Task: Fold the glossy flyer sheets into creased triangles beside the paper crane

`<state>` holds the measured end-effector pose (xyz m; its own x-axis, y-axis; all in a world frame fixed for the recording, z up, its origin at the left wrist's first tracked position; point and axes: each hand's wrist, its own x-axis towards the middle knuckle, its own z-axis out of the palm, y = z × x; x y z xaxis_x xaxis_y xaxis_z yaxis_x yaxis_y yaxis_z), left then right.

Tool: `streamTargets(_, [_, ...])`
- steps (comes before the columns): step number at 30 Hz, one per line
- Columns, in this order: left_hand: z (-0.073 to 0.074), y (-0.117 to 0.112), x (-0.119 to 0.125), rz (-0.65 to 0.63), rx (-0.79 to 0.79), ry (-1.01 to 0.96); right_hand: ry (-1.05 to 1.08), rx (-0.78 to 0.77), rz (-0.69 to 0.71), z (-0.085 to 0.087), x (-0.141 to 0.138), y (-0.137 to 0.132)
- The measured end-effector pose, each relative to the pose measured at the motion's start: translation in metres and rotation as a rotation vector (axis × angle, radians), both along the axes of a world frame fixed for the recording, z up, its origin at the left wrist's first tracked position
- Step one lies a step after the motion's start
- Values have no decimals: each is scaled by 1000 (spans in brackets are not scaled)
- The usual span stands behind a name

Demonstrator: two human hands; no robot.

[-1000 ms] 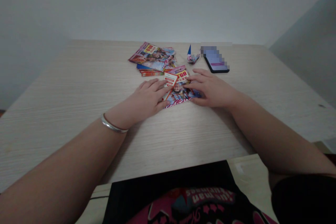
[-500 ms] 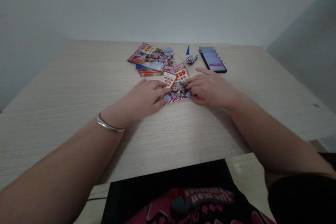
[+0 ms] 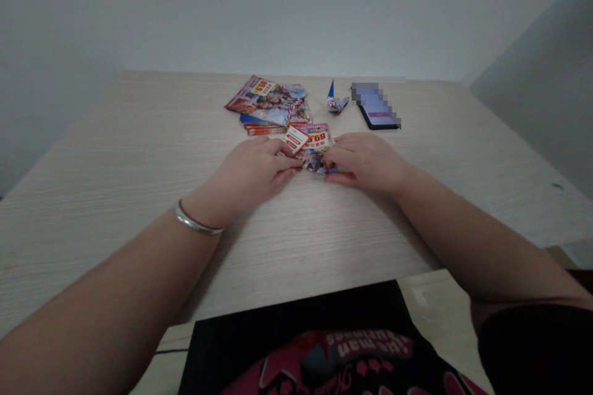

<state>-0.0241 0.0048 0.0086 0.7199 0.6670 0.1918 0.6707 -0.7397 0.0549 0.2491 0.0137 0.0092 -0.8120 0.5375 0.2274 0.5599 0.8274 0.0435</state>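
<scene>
A colourful printed paper flyer [image 3: 317,139] with large red numbers on yellow lies on the table between my hands. My left hand [image 3: 259,163], a silver bangle at its wrist, has its thumb and fingers closed on the flyer's near left edge. Bent fingers of my right hand [image 3: 364,160] pinch the near right edge, where they hide part of the paper. A small white card-like piece with red labels [image 3: 295,139] sits at the flyer's left side, close to my left fingertips; whether it is part of the flyer, I cannot tell.
Behind my left hand is a pile of similar flyers [image 3: 271,99]. A small folded paper figure [image 3: 336,103] with a blue point stands at the back, left of a phone [image 3: 376,108] with a lit screen. The pale wooden table [image 3: 139,129] meets a wall at the back.
My right hand has moved slightly left and its fingers have curled in. The flyer's near edge has come up and away from me, so less of its print shows. My left hand has shifted slightly right.
</scene>
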Motion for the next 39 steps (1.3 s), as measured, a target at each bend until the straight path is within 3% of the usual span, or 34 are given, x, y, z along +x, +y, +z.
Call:
streamTargets(6, [-4,6,-4,23,-36,-26,22,13,116,-4,4,2])
streamTargets(12, [5,1,1,-3,-88,33,-26,107,74,1,1,-7])
streamTargets(16, [4,-2,2,-66,-145,-7,-43,-7,62,8,-3,-13])
streamTargets(28, [2,-11,7,-173,-167,19,263,-631,-315,17,19,3])
streamTargets(35, [10,-18,11,-92,-215,43,216,-607,-536,16,15,5])
streamTargets(39, [20,-23,13,-23,-255,93,188,-658,-576,14,14,6])
